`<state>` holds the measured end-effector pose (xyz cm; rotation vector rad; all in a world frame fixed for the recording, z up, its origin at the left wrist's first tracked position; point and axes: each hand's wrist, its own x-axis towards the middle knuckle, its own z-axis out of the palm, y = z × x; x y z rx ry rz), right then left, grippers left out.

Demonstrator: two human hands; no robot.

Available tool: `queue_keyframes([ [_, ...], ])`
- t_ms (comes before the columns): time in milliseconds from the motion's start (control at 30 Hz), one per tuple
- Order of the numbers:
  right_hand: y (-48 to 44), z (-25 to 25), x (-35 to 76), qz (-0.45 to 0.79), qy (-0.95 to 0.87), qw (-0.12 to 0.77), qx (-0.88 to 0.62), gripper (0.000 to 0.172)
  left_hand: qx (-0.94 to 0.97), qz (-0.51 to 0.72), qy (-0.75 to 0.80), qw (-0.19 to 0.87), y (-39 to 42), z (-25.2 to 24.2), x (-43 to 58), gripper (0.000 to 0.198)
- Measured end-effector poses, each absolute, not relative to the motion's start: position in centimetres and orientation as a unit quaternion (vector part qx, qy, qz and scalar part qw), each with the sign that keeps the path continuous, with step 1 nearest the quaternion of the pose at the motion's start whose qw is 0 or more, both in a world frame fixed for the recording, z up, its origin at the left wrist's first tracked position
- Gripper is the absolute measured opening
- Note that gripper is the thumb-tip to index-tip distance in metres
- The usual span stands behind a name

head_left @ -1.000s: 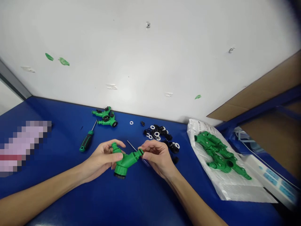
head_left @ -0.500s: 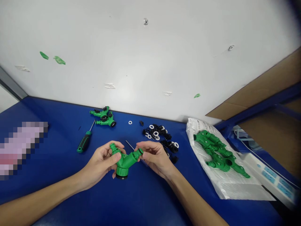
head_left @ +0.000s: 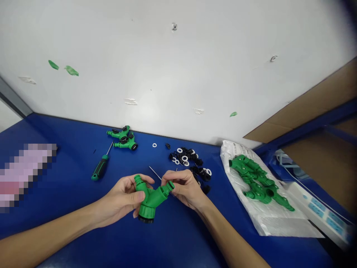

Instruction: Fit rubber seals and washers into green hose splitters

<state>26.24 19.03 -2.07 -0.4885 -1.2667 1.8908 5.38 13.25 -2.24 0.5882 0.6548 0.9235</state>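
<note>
A green plastic Y hose connector (head_left: 152,199) is held in the air above the blue table (head_left: 67,178), clamped by both hands: the left hand (head_left: 121,199) wraps its upper arm and stem with the thumb across the front, while the right hand (head_left: 185,190) pinches the end of the other arm. Compared with half a second earlier, the connector sits slightly lower and further right in view, with the left hand wrapped further round it. A thin metal rod (head_left: 154,172) lies just behind the hands, near the black and white washers (head_left: 184,158).
</note>
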Motion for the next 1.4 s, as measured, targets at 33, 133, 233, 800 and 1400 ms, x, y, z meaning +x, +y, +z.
queue_keyframes([
  [33,19.0,-2.0,26.2,0.748,-0.5,0.392,-0.191,0.02,0.276,0.426,0.305,0.806,13.2,-2.3,5.4,0.041],
  [133,18.9,-1.9,26.2,0.749,-0.499,0.39,-0.193,0.014,0.281,0.422,0.31,0.804,13.2,-2.3,5.4,0.043],
  [233,19.0,-1.9,26.3,0.748,-0.503,0.383,-0.203,0.014,0.281,0.417,0.327,0.801,13.2,-2.2,5.2,0.047],
  [800,27.9,0.7,29.5,0.16,-0.814,0.186,-0.526,0.02,0.316,0.404,0.408,0.755,13.3,-1.8,5.6,0.031],
  [1400,19.8,2.1,25.4,0.453,-0.774,0.304,-0.321,0.014,0.493,0.367,0.381,0.691,13.0,-2.3,5.8,0.034],
])
